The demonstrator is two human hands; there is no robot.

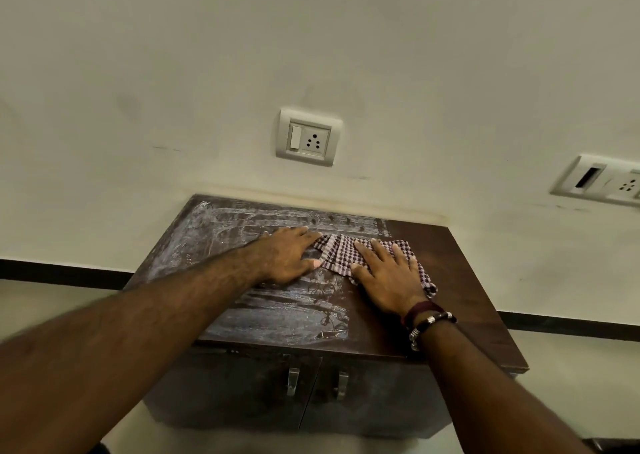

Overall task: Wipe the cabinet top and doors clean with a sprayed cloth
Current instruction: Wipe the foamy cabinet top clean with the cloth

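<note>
A low dark brown cabinet stands against the wall; its top (460, 280) is streaked whitish on the left part and plain brown on the right. A checked maroon-and-white cloth (337, 251) lies flat on the top near the back. My right hand (389, 277) presses flat on the cloth's right part, fingers spread. My left hand (289, 254) rests flat on the top, its fingertips on the cloth's left edge. The two doors (242, 391) face me below, each with a metal handle (292, 381) near the centre seam.
A white socket plate (309, 137) sits on the cream wall above the cabinet, and another switch plate (601, 182) lies further right. A black skirting strip (62, 273) runs along the wall base. Pale floor lies on both sides of the cabinet.
</note>
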